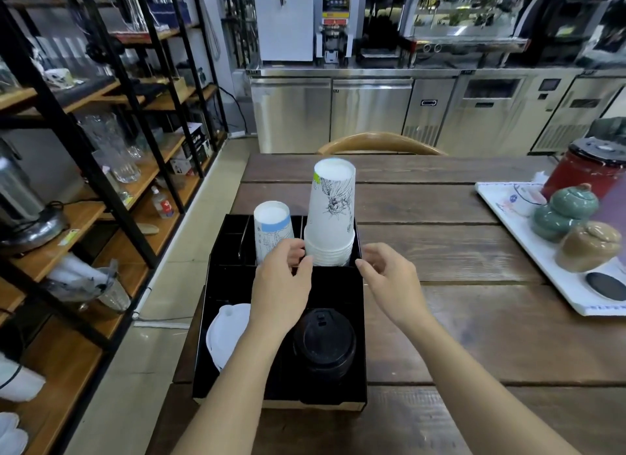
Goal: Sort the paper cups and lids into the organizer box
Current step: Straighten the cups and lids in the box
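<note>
Dark plank wood makes up the counter (474, 336), which carries a black organizer box (338, 285) near its left edge, divided into compartments. Rear right compartment: a tall stack of inverted paper cups (333, 217), printed with line drawings, bottoms up, leaning a little to the left. Rear middle compartment: a shorter cup stack (272, 231) with a blue band, also inverted. Front right compartment: a stack of black lids (323, 343). Front left: white lids (225, 336), partly hidden by the left forearm. Left hand (283, 285), grip apart, fingertips at the base of the two cup stacks; whether they touch a cup rim cannot be told. Right hand (389, 278), grip apart and clasping nothing, hovers just beside the box's right rear corner. A white tray (528, 238) with ceramic pots sits well apart at the right. Sorting looks close to done; nothing loose shows on the counter. Risks, as judged: the tall stack stands well above its compartment wall, so a nudge from either hand at the base could tip it onto the shorter stack or out of the box; the box sits near the counter's left edge, so a push leftward could slide it off
</note>
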`<act>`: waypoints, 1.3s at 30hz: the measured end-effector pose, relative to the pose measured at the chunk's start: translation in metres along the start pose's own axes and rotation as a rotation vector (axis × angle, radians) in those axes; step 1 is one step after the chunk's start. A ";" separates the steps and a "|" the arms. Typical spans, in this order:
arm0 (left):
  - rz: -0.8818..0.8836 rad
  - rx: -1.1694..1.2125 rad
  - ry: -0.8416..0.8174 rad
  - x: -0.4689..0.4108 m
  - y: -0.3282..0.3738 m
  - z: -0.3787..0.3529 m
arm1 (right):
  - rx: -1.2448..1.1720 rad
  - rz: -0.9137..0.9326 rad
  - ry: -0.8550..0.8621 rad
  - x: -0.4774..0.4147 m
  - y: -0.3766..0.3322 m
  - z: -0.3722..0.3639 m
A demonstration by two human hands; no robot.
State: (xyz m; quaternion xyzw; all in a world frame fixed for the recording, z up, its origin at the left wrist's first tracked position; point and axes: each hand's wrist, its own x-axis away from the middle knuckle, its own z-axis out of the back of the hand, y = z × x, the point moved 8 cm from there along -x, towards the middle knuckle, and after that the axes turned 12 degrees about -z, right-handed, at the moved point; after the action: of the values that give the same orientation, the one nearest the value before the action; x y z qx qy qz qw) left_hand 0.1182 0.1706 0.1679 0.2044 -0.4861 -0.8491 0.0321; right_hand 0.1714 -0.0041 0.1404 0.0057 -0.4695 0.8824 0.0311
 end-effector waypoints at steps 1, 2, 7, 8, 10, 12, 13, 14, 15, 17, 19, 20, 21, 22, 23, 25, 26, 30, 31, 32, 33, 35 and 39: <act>-0.039 0.029 0.003 -0.010 0.009 -0.001 | -0.040 0.013 0.003 -0.004 -0.007 0.002; -0.078 0.060 -0.005 -0.019 0.016 -0.004 | -0.079 0.022 -0.006 -0.010 -0.014 0.003; -0.109 0.230 -0.140 -0.055 0.019 -0.031 | -0.182 -0.002 -0.188 -0.036 -0.029 -0.013; -0.085 0.263 -0.162 -0.059 0.015 -0.037 | -0.213 -0.003 -0.230 -0.039 -0.030 -0.019; -0.027 0.313 -0.191 -0.063 0.007 -0.045 | -0.250 0.012 -0.269 -0.044 -0.030 -0.029; 0.013 0.349 -0.213 -0.065 0.002 -0.052 | -0.231 0.017 -0.269 -0.047 -0.026 -0.038; 0.018 0.368 -0.222 -0.066 0.000 -0.055 | -0.226 0.018 -0.276 -0.049 -0.023 -0.043; 0.014 0.386 -0.227 -0.067 -0.001 -0.057 | -0.229 0.020 -0.280 -0.049 -0.022 -0.048; 0.009 0.404 -0.229 -0.068 -0.002 -0.058 | -0.236 0.022 -0.280 -0.049 -0.020 -0.051; -0.009 0.438 -0.237 -0.072 -0.004 -0.059 | -0.244 0.017 -0.252 -0.046 -0.022 -0.051; -0.022 0.436 -0.247 -0.073 -0.005 -0.059 | -0.218 0.010 -0.184 -0.040 -0.028 -0.044; -0.034 0.421 -0.237 -0.073 -0.005 -0.056 | -0.206 -0.004 -0.123 -0.036 -0.028 -0.039; -0.045 0.397 -0.200 -0.073 -0.006 -0.051 | -0.201 -0.002 -0.034 -0.032 -0.027 -0.031; -0.058 0.370 -0.132 -0.074 -0.007 -0.043 | -0.207 0.032 0.068 -0.026 -0.029 -0.023; -0.067 0.339 -0.029 -0.074 -0.008 -0.031 | -0.216 0.097 0.155 -0.019 -0.032 -0.016; -0.073 0.266 0.198 -0.073 -0.014 -0.001 | -0.224 0.214 0.201 -0.007 -0.039 -0.018; -0.078 0.251 0.279 -0.072 -0.017 0.011 | -0.203 0.248 0.169 -0.004 -0.041 -0.024; 0.026 0.325 0.411 -0.072 -0.042 0.037 | -0.120 0.307 -0.092 0.001 -0.055 -0.066; 0.070 0.352 0.409 -0.073 -0.048 0.038 | -0.112 0.297 -0.161 0.002 -0.059 -0.077; 0.113 0.383 0.381 -0.074 -0.052 0.037 | -0.114 0.272 -0.228 0.001 -0.063 -0.086; 0.151 0.406 0.333 -0.075 -0.056 0.034 | -0.128 0.248 -0.284 0.001 -0.065 -0.094; 0.199 0.431 0.238 -0.078 -0.063 0.028 | -0.158 0.219 -0.355 0.001 -0.070 -0.105; 0.254 0.445 0.114 -0.085 -0.072 0.021 | -0.182 0.158 -0.415 -0.003 -0.067 -0.119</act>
State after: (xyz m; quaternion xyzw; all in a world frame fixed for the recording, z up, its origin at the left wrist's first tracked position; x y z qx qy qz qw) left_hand 0.1982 0.2467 0.1440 0.1911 -0.6801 -0.6975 0.1200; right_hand 0.1805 0.1320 0.1295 0.1472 -0.5425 0.8160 -0.1347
